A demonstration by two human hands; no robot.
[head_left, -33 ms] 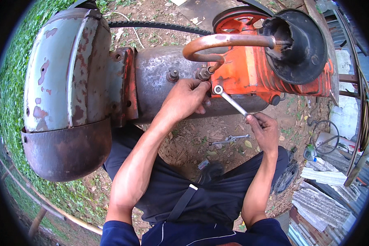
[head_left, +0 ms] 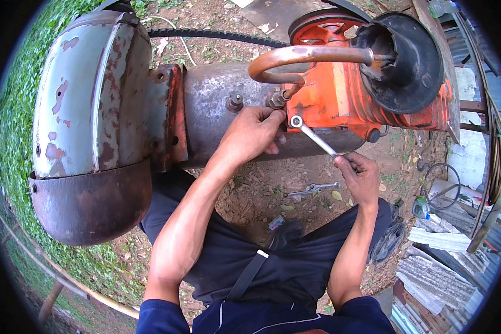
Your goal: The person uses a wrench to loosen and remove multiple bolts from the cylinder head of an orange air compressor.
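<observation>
Beside the orange engine (head_left: pixel 339 103), the right hand (head_left: pixel 360 177) grips a silver wrench (head_left: pixel 313 135) tight by its end. Its ring sits on a bolt. The left hand (head_left: pixel 253 133) presses flat on the grey tank (head_left: pixel 217 106), holding nothing.

Open dirt (head_left: pixel 295 178) is lying free below the engine, between the forearms, with only a loose spanner (head_left: pixel 312 190) on it. Above the wrench (head_left: pixel 314 136), the orange housing (head_left: pixel 339 100) and copper pipe (head_left: pixel 295 58) are crowding the bolts (head_left: pixel 275 99), and the left hand (head_left: pixel 250 133) is blocking approach from the left.
</observation>
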